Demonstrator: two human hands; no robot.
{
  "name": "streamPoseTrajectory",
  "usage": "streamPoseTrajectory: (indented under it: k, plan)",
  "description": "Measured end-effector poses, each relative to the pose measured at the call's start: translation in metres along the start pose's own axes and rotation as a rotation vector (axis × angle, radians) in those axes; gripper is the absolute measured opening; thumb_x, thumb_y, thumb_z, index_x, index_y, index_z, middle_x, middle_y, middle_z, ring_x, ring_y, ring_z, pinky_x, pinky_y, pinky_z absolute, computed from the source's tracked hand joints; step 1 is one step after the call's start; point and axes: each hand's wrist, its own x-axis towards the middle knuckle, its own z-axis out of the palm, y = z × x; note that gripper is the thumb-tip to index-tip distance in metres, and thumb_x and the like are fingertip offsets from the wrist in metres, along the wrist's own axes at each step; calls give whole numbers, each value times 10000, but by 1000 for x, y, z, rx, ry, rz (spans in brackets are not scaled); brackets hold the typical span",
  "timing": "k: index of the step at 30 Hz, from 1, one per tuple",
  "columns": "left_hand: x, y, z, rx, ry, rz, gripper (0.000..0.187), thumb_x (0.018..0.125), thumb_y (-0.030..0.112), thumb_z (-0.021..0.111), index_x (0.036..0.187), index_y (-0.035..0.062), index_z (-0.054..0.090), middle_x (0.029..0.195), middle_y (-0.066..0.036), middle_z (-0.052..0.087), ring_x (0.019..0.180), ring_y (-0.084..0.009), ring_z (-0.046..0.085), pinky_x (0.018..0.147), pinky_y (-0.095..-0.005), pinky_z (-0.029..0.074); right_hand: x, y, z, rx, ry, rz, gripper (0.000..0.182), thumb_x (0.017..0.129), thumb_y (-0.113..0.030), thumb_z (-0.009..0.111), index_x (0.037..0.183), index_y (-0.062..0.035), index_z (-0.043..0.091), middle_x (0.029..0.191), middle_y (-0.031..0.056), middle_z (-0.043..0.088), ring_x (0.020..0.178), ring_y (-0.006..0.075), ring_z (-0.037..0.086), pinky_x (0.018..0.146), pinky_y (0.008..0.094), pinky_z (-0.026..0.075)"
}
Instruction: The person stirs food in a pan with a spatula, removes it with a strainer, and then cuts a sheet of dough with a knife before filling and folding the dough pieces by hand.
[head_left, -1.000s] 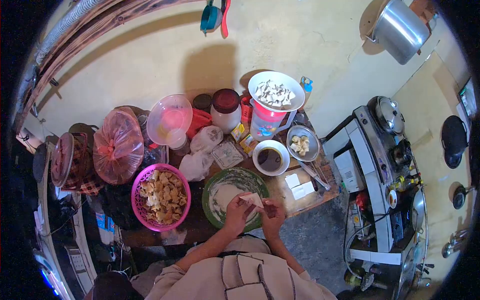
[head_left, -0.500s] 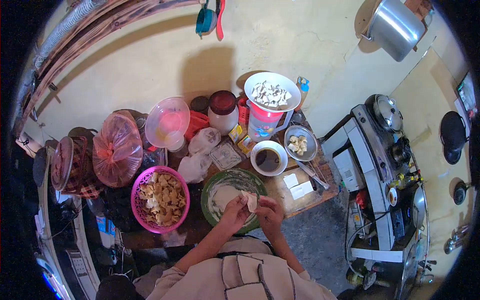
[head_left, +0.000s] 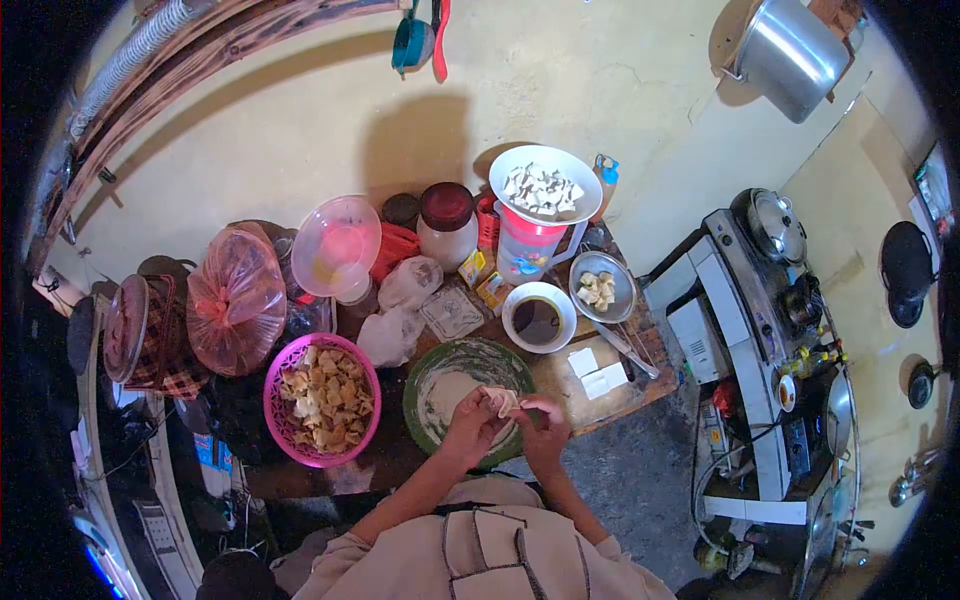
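My left hand (head_left: 472, 428) pinches a pale, thin dough wrapper (head_left: 502, 401), now folded and bunched. My right hand (head_left: 543, 435) grips its right edge with the fingertips. Both hands are over the near right part of a green basin (head_left: 411, 400) dusted with white flour (head_left: 445, 394). Right of the basin, several white square wrappers (head_left: 603, 380) lie on a wooden board (head_left: 556, 384). A knife (head_left: 627, 350) rests behind them. Just beyond the basin stands a white bowl (head_left: 508, 303) of dark liquid. Whether anything is inside the folded wrapper is hidden.
A pink basket (head_left: 274, 397) of browned pieces stands left. Behind are a metal strainer (head_left: 629, 300) with pale chunks, a pitcher (head_left: 520, 250) topped by a white bowl (head_left: 500, 165) of white pieces, jars and plastic bags. A stove (head_left: 745, 270) is at right.
The wrapper, a flatter upright sheet before, is now folded and gathered between my fingers. My right hand has shifted slightly to the right. The other things stay where they were.
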Motion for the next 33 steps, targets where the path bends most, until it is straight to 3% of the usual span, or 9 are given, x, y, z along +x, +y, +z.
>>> streamPoseTrajectory:
  k: [5,8,11,17,22,26,33]
  plan:
    - [0,5,-1,199,72,52,183,768,57,575,922,26,482,841,-63,572,765,-110,549,695,-226,453,-5,12,5,155,61,231,254,676,44,637,858,-50,487,848,58,519,755,130,530,673,236,436]
    - [-1,8,6,308,145,174,179,762,45,580,911,15,485,800,-71,579,748,-115,556,674,-216,447,-5,10,8,287,88,326,265,687,33,630,881,-46,469,847,55,514,756,119,527,682,228,437]
    - [-3,9,12,471,195,424,182,758,33,583,910,5,487,831,-85,587,752,-122,561,675,-221,450,-10,9,13,310,84,323,241,707,15,615,887,-42,466,848,49,516,759,107,526,685,224,441]
    - [-9,10,11,594,259,389,170,755,-18,561,917,-14,509,941,-111,581,810,-127,560,720,-233,457,-6,2,18,152,10,445,169,753,-32,586,903,-22,509,858,43,545,782,108,536,697,228,447]
    - [-13,10,8,735,141,466,243,755,-54,534,997,-35,520,1010,-117,556,907,-150,539,798,-244,439,4,-2,22,249,33,464,185,769,-82,586,930,-11,527,860,51,572,775,114,545,695,236,448]
    - [-17,14,0,701,26,394,292,751,-71,521,1040,-28,519,1069,-120,532,969,-165,517,845,-269,419,8,3,15,389,1,619,201,757,-88,604,921,1,531,858,59,574,769,120,551,690,239,451]
    - [-18,19,-3,692,22,500,222,745,-55,539,962,-10,548,975,-96,557,899,-155,541,803,-263,438,6,9,10,495,-78,650,204,750,-60,600,934,-7,530,867,62,574,771,123,550,700,252,452]
